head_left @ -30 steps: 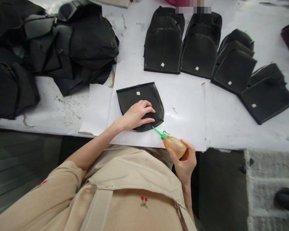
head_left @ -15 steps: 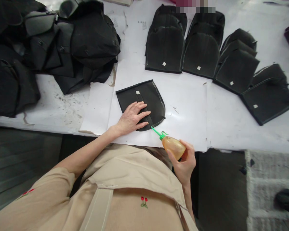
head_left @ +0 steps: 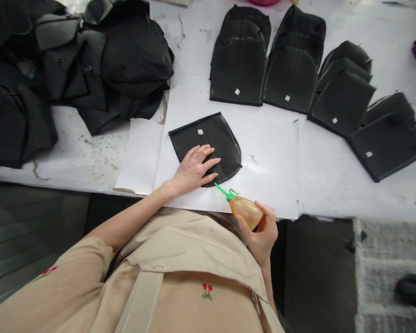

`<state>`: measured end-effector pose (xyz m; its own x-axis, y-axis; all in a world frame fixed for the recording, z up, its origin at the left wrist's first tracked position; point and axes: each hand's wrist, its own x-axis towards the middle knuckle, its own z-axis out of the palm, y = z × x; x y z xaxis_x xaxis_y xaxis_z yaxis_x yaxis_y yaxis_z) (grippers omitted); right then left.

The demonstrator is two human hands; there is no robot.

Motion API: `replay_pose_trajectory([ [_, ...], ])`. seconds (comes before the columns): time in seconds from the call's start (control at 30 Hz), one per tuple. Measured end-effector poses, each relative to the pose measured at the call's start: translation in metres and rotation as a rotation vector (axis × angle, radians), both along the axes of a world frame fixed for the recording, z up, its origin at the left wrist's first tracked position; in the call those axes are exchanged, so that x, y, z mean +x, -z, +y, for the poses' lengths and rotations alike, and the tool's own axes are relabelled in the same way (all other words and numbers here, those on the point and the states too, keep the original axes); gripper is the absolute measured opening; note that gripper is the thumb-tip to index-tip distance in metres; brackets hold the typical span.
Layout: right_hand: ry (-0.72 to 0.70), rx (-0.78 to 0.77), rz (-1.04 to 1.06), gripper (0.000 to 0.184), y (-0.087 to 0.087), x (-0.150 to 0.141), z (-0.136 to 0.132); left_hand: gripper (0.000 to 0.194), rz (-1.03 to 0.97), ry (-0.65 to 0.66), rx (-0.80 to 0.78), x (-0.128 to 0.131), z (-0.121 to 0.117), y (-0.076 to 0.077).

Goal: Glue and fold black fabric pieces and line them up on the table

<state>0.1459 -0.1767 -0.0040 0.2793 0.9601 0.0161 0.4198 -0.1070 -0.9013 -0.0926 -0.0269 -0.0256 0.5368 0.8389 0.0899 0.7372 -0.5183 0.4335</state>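
Observation:
A black fabric piece (head_left: 225,143) with a rounded end, a centre strip and a small white tag lies on the white paper before me. Spread across its lower part, my left hand (head_left: 196,169) rests flat with the fingers apart. My right hand (head_left: 263,231) is wrapped round a glue bottle (head_left: 247,210) of amber liquid, with a thin green nozzle (head_left: 222,189). The nozzle tip is at the piece's rounded near edge, close to my left fingertips; whether it touches the fabric I cannot tell.
A heap of black fabric pieces (head_left: 135,55) covers the table's left side. Several overlapping stacks of similar tagged pieces (head_left: 241,64) fan out at the back and right. Part of a pink-red object shows at the top edge. The table's front edge (head_left: 208,209) runs along my waist.
The bottle in my right hand has shifted slightly left, its nozzle following the rounded edge. My left hand slid back toward me, then a little right; the fabric piece has turned slightly.

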Motion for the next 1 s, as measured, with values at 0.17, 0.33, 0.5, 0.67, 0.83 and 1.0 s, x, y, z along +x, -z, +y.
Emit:
replay_pose_trajectory([
  [0.17,0.007,0.0,0.015,0.055,0.002,0.001,0.001,0.044,-0.062,0.106,-0.099,-0.014,0.011,-0.003],
  [0.33,0.005,0.004,-0.009,0.054,0.002,0.001,0.002,0.046,-0.157,0.294,-0.186,-0.037,0.025,-0.011],
  [0.5,-0.015,-0.005,0.005,0.054,0.002,-0.003,0.0,0.045,-0.149,0.25,-0.161,-0.036,0.024,-0.01],
  [0.67,-0.042,0.003,0.023,0.054,0.003,-0.01,0.0,0.048,-0.167,0.224,-0.142,-0.031,0.021,-0.007],
  [0.83,-0.068,0.002,0.037,0.054,0.005,-0.013,0.0,0.047,-0.179,0.243,-0.171,-0.035,0.023,-0.008],
  [1.0,-0.048,0.025,0.047,0.054,0.007,-0.016,0.003,0.055,-0.238,0.322,-0.242,-0.041,0.029,-0.012],
])
